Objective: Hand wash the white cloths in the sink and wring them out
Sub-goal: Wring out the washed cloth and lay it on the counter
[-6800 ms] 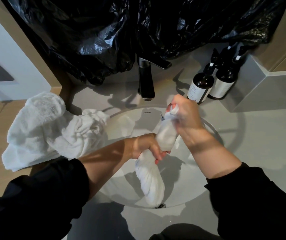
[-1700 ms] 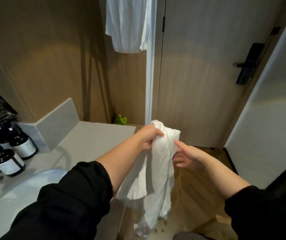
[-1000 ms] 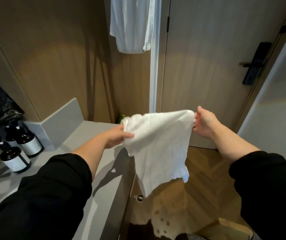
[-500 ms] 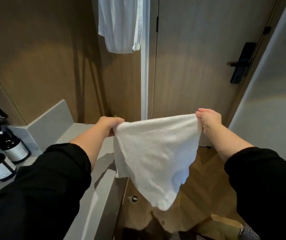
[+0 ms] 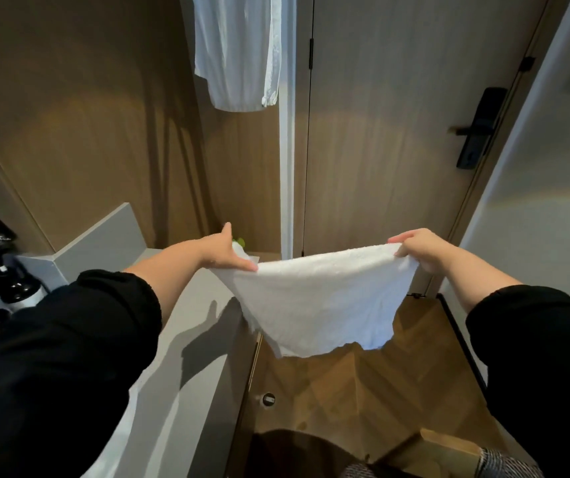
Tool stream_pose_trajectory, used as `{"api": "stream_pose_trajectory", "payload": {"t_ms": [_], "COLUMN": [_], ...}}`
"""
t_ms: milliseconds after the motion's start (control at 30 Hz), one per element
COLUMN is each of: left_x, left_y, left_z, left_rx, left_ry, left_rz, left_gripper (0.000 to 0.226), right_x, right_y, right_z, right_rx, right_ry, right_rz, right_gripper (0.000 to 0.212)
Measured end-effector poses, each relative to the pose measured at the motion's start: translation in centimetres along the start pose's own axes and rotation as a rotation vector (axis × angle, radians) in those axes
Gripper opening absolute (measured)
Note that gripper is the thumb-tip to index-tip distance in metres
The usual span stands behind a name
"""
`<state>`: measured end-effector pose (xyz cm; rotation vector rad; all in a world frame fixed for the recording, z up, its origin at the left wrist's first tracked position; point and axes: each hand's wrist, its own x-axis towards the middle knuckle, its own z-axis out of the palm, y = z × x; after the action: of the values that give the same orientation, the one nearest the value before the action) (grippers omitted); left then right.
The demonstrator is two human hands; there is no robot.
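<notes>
- Both hands are spread wide apart, each pinching one top corner of the white cloth (image 5: 318,298). The left hand (image 5: 223,251) is above the far end of the grey counter (image 5: 187,326), and the right hand (image 5: 421,250) is well out past that end, over the wooden floor.
- The cloth's top edge runs crosswise between them, sagging a little in the middle. The rest hangs open and flat, just off the counter's end and clear of its top.
- Neither hand looks nearer than the other, since the cloth is held between them at about the same height.
- Both arms reach forward, almost straight. The left thumb points up, and the right fingers curl over the edge.
- This cloth looks wrung out and opened up. I'd judge that the next move depends on keeping its edge taut and level.
- No sink is in view from this end of the counter.
</notes>
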<state>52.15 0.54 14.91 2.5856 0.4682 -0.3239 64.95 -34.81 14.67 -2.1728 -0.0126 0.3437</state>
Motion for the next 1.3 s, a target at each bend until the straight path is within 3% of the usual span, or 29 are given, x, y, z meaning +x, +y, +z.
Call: {"api": "stream_pose_trajectory", "payload": {"t_ms": [67, 133, 200, 233, 300, 367, 533, 700, 867, 967, 1067, 1133, 1200, 1300], "left_x": [-0.6, -1.0, -1.7, -1.7, -1.2, -0.8, -1.6, -2.8, -4.5, -6.3, -7.5, -7.9, -8.1, -8.3], "left_y": [0.3, 0.7, 1.2, 1.1, 0.1, -1.1, -2.8, -0.7, 4.9, 8.7, 11.3, 12.1, 12.3, 11.9], "left_z": [0.1, 0.8, 1.2, 1.4, 1.6, 1.5, 0.7, 0.4, -0.5, -1.3, -1.9, -2.0, -1.8, -1.7], "left_rx": [0.253, 0.502, 0.639, 0.635, 0.5, 0.218, -0.517, -0.431, -0.758, -0.992, -1.056, -1.083, -1.103, -0.997], "left_ry": [-0.153, -0.223, -0.156, -0.124, -0.099, -0.076, 0.07, 0.205, 0.054, 0.012, 0.003, 0.026, 0.023, 0.003], "left_rz": [0.109, 0.175, 0.192, 0.197, 0.189, 0.187, 0.082, -0.101, -0.264, -0.179, -0.077, -0.042, -0.003, 0.074], "left_gripper": [0.116, 0.077, 0.043, 0.042, 0.043, 0.037, 0.029, 0.029, 0.017, 0.009, 0.016, 0.012, 0.013, 0.013], "right_x": [0.1, 0.1, 0.0, 0.1, 0.2, 0.0, -0.3, -1.7, -4.3, -8.3, -12.7, -13.8, -13.3, -11.8], "right_y": [0.5, 0.6, 0.6, 0.7, 0.7, 0.6, 1.4, -0.8, -6.4, -9.2, -10.4, -10.4, -10.1, -9.6], "right_z": [-0.3, -0.1, 0.3, 0.4, -0.1, -1.1, -2.9, -0.5, 2.5, 4.7, 6.4, 7.6, 9.0, 9.5], "right_rx": [-0.086, -0.273, -0.453, -0.518, -0.579, -0.577, -0.268, 0.051, 0.434, 0.325, 0.015, -0.081, -0.07, 0.035], "right_ry": [-0.113, -0.089, 0.006, 0.029, 0.011, -0.096, -0.275, -0.195, -0.116, -0.076, -0.135, -0.138, -0.025, 0.105], "right_rz": [-0.005, -0.083, -0.166, -0.189, -0.21, -0.218, -0.109, -0.013, 0.019, -0.247, -0.536, -0.612, -0.672, -0.674], "right_gripper": [0.044, 0.033, 0.005, 0.018, 0.033, 0.033, 0.054, 0.025, 0.017, 0.032, 0.032, 0.043, 0.059, 0.043]}}
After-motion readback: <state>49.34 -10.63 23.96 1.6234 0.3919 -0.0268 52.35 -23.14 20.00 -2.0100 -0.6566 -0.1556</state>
